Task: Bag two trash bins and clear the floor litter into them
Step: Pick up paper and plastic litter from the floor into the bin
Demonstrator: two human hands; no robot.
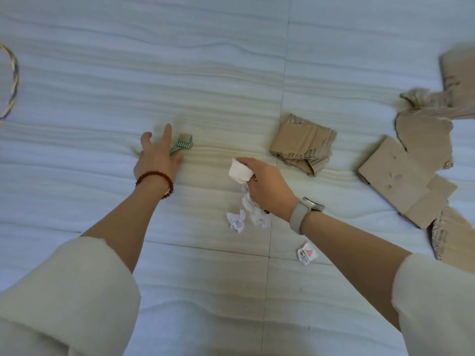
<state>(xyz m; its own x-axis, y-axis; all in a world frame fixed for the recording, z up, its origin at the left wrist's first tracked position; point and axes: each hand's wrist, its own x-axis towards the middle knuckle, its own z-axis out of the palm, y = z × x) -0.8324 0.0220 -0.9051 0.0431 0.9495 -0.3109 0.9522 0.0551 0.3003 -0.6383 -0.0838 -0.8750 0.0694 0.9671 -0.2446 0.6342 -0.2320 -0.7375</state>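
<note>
two hands low over the tiled floor (205, 60), picking litter.

the left hand (156, 158), w/ a red bead bracelet (154, 179), was spread, fingers straight, over a small green-and-white wrapper (183, 145) lying on the floor; touching or not, i cannot tell. the right hand (267, 187), w/ a grey watch (303, 214), had its fingers curled around a white paper wad (239, 172), and more crumpled white paper (253, 209) hung under the palm. another crumpled paper ball (236, 220) lay on the floor just beside it. a small printed packet (306, 253) lay near the right forearm. a folded cardboard piece (303, 143) sat close to the tile seam, and bigger torn cardboard pieces (411, 170) lay toward the floor's right side. no bins in view.
</note>
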